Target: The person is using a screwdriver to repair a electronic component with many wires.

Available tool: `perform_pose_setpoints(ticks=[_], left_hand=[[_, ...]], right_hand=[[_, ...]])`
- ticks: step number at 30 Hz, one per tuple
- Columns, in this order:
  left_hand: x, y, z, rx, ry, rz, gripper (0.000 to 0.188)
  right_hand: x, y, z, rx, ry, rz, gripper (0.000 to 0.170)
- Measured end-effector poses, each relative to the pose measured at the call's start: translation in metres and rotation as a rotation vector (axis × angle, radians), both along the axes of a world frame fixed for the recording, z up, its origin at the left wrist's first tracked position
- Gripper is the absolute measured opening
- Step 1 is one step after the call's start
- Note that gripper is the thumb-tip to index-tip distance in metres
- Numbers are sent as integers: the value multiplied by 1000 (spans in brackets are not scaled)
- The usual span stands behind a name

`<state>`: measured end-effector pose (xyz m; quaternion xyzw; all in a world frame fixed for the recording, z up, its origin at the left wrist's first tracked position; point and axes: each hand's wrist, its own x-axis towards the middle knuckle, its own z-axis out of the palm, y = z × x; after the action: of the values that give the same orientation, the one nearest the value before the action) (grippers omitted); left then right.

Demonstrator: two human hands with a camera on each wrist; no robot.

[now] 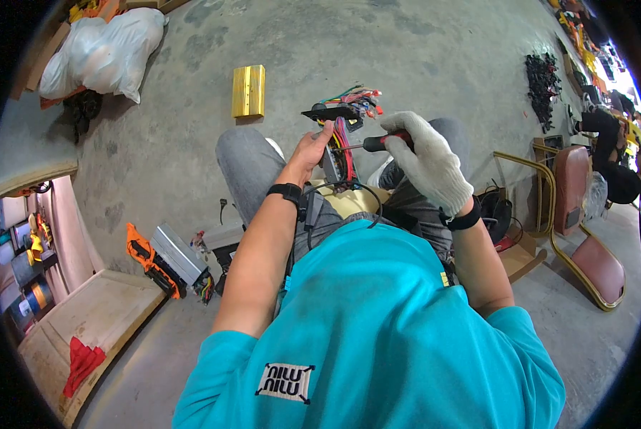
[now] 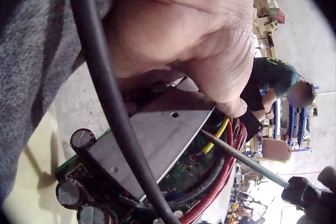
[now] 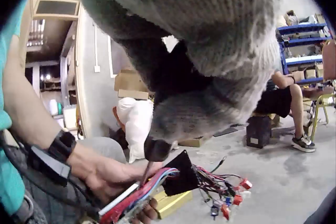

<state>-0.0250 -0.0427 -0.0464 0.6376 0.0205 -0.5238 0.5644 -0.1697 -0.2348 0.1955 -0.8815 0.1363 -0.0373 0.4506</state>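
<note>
My bare left hand [image 1: 307, 156] holds a circuit board [image 2: 181, 184] with a flat metal plate [image 2: 152, 134] along it and several round capacitors [image 2: 73, 192] at one end. A bundle of red, yellow and blue wires [image 1: 344, 150] runs beside the plate to a black end plate [image 1: 329, 113] and loose connectors [image 3: 231, 199]. My right hand [image 1: 426, 161], in a white knit glove, grips the red and black handle of a screwdriver [image 1: 375, 144]. Its shaft crosses the wires, with the tip right at the edge of the metal plate.
A gold ribbed metal case [image 1: 249, 91] lies on the floor ahead. Left of my legs are a silver box [image 1: 182, 252] with wires and an orange-and-black part [image 1: 149, 257]. A white plastic bag [image 1: 106, 53] stands at the far left, a chair [image 1: 572, 189] at right. Another person [image 2: 275, 85] sits nearby.
</note>
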Motion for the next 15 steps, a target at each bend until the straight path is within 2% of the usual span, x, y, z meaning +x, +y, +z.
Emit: perform_pose_setpoints(ticks=[10, 12, 15], left_hand=[[-5, -2, 4, 37, -53, 38, 136], [-8, -4, 1, 98, -99, 115, 98], [-6, -5, -6, 106, -74, 99, 99]], right_hand=[[1, 1, 3, 54, -51, 35, 32], [1, 1, 4, 40, -49, 35, 32], [1, 2, 6, 37, -39, 32, 32]])
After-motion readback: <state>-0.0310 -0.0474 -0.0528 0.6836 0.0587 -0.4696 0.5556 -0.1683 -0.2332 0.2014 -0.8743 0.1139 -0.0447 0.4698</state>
